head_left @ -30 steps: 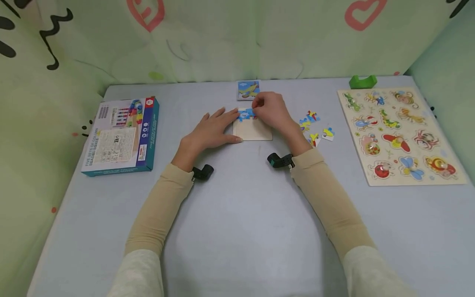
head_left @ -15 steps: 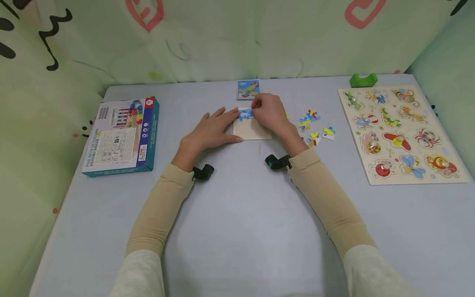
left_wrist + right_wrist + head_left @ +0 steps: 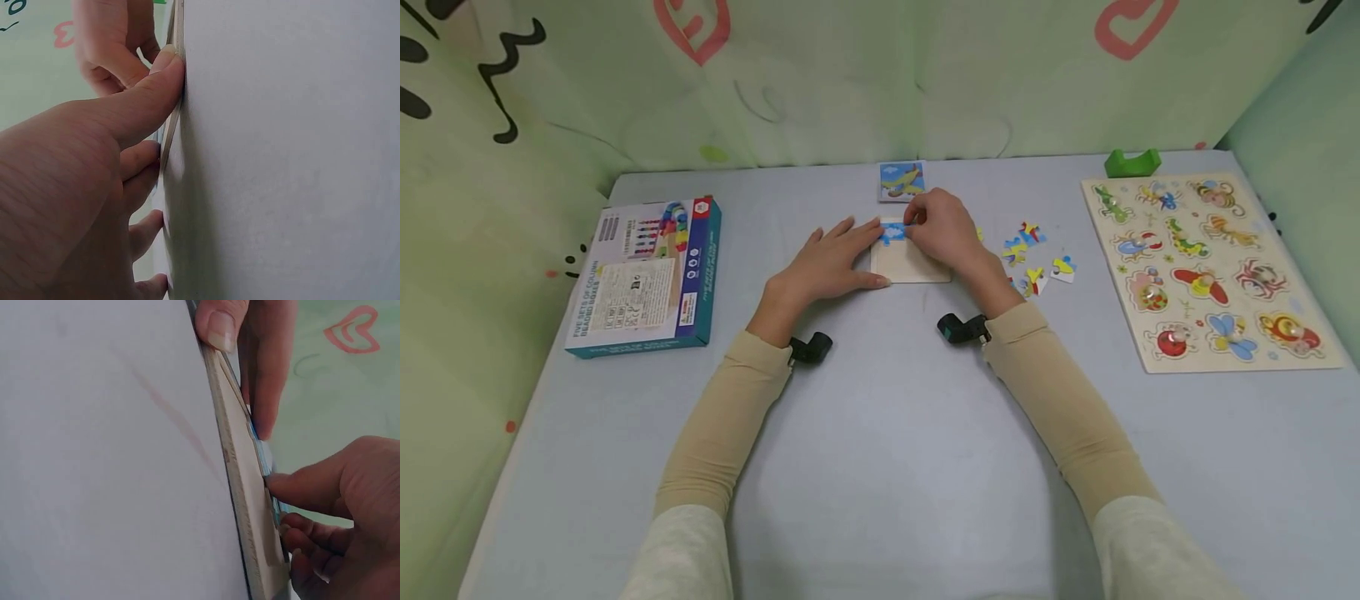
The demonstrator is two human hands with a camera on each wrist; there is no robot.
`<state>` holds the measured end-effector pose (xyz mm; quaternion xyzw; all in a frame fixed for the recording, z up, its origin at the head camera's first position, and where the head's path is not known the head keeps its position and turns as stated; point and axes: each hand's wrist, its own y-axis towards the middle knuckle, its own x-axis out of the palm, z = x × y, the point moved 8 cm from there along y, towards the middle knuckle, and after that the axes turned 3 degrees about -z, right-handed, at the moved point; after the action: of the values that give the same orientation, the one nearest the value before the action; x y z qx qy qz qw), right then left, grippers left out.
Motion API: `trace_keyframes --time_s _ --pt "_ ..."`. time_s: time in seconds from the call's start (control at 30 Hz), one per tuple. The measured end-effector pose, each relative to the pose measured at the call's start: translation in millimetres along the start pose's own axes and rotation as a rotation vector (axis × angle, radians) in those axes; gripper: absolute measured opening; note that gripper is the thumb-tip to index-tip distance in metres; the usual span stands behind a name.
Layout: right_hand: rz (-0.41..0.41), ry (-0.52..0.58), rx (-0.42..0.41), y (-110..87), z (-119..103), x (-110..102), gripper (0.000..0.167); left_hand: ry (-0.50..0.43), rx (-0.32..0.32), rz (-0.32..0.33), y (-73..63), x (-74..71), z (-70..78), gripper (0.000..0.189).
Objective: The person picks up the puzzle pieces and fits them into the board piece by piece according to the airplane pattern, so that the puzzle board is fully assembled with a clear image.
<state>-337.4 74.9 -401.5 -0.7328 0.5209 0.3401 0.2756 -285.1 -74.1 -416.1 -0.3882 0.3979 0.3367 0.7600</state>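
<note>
A small wooden puzzle board [image 3: 917,263] lies mid-table, with blue jigsaw pieces [image 3: 892,232] along its far edge. My left hand [image 3: 827,268] rests flat with fingers spread. Its thumb [image 3: 147,94] presses on the near left corner of the board, and a fingertip touches the far left corner. Over the far right part of the board, my right hand [image 3: 946,232] pinches a puzzle piece [image 3: 277,515] between thumb and fingers, low against the board. That piece is mostly hidden by the hand in the head view.
Several loose puzzle pieces [image 3: 1030,254] lie right of the board. Behind it is a small airplane picture [image 3: 902,181]. A boxed toy [image 3: 643,275] sits at left. At right lie a large insect peg puzzle [image 3: 1210,275] and a green curved block [image 3: 1132,163].
My right hand has shifted slightly left along the far edge of the board, covering more of the blue pieces. The left hand has stayed in place.
</note>
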Motion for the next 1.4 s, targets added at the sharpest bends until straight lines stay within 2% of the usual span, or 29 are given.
trace_keyframes --time_s 0.2,0.33,0.7,0.9,1.1,1.4 --pt "-0.104 0.053 -0.047 1.6 5.6 0.3 0.026 -0.003 -0.008 0.002 -0.7 0.1 -0.5 0.086" --pt "-0.128 0.071 -0.049 1.3 9.0 0.5 0.027 -0.005 -0.005 0.004 -0.1 0.4 -0.2 0.086" --pt "-0.058 0.137 -0.04 -3.7 15.4 -7.5 0.021 0.007 0.019 0.019 4.1 -1.0 4.0 0.087" --pt "-0.053 0.123 -0.047 -3.3 15.4 -4.0 0.018 0.004 0.029 0.002 3.9 2.1 5.9 0.083" --pt "-0.041 0.122 -0.052 -4.6 13.9 -2.4 0.018 0.046 0.063 -0.008 4.7 6.2 12.2 0.072" --pt "-0.012 0.085 -0.058 -8.4 14.9 -1.5 0.018 0.095 0.042 0.003 3.7 2.5 18.4 0.073"
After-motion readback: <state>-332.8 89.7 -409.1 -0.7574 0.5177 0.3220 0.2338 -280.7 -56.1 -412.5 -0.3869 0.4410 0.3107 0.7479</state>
